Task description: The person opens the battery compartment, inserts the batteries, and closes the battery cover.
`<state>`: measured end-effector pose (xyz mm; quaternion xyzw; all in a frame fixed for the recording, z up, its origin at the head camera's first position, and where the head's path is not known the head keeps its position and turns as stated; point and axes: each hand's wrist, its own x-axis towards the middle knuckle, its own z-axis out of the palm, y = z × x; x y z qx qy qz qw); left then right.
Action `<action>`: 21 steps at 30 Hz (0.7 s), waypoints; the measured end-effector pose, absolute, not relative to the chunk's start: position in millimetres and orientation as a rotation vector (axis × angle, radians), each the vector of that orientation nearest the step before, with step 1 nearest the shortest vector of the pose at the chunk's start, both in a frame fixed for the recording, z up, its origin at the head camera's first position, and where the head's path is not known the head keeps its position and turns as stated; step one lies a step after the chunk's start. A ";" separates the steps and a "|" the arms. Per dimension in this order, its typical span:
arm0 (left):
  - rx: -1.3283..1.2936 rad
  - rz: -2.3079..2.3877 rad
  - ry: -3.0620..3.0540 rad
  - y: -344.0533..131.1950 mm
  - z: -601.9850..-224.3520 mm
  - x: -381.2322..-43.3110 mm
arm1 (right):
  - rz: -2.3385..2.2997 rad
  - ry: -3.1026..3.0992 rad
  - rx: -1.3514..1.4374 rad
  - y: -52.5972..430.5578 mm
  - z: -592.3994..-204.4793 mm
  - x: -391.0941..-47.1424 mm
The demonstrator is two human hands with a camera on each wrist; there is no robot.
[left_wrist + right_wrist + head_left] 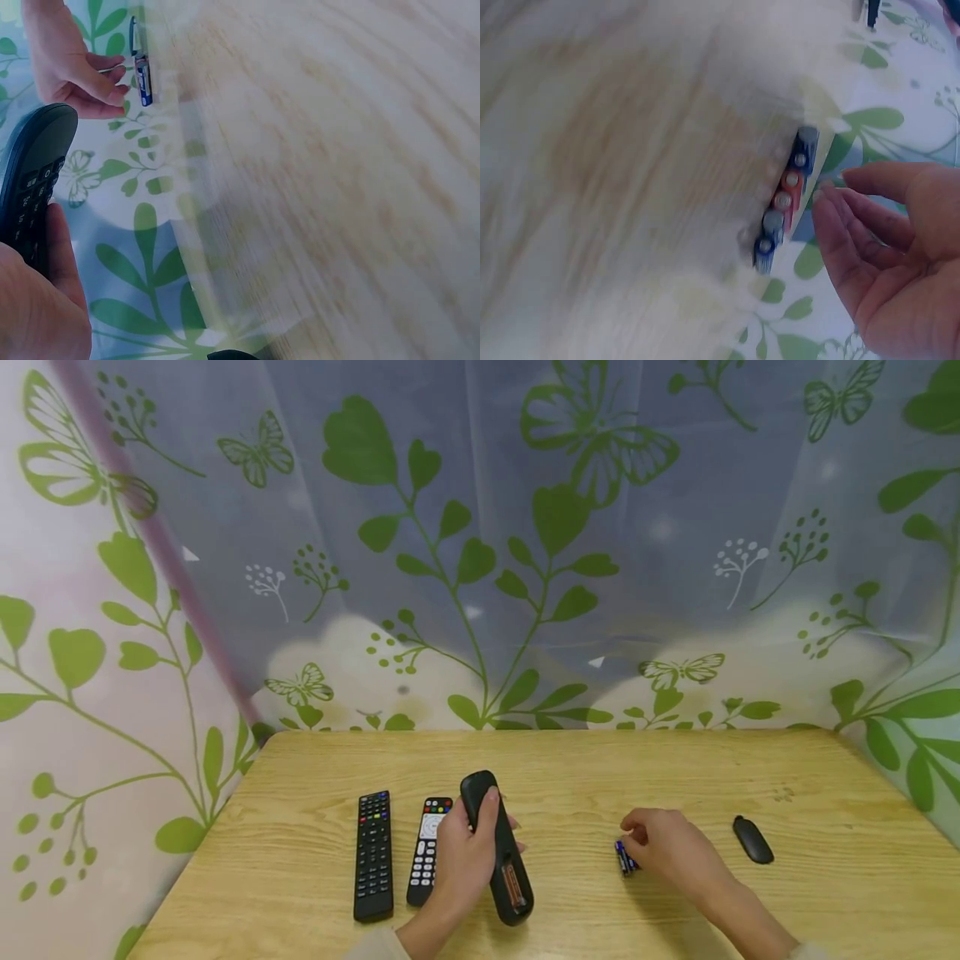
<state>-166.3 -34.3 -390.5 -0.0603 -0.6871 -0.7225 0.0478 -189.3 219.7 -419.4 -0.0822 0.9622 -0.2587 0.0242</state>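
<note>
My left hand [467,852] grips a black remote control [486,810], its back turned up in the head view. The battery compartment [514,885] near its lower end is uncovered and shows reddish-brown inside; whether a battery lies there is hard to tell. In the left wrist view the remote's keys [34,202] show. My right hand [671,847] is beside several small blue and orange batteries [624,860] on the table. The right wrist view shows those batteries [782,201] in a row, a small gap from the bent fingers and thumb [885,180].
Two more remotes lie face up on the wooden table [570,768]: a long black one [373,856] and a black one with white keys [422,860], partly behind my left hand. A black battery cover [753,840] lies right of my right hand. A patterned curtain [480,543] hangs behind.
</note>
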 end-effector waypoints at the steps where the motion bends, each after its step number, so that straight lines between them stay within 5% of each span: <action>1: -0.182 -2.202 -2.095 -34.2 -390.7 -166.1 | -0.780 2.982 -0.256 217.2 -420.3 -188.6; 21: -0.164 -2.175 -2.122 -34.9 -425.6 -181.7 | -0.528 2.991 -0.284 187.1 -423.1 -185.9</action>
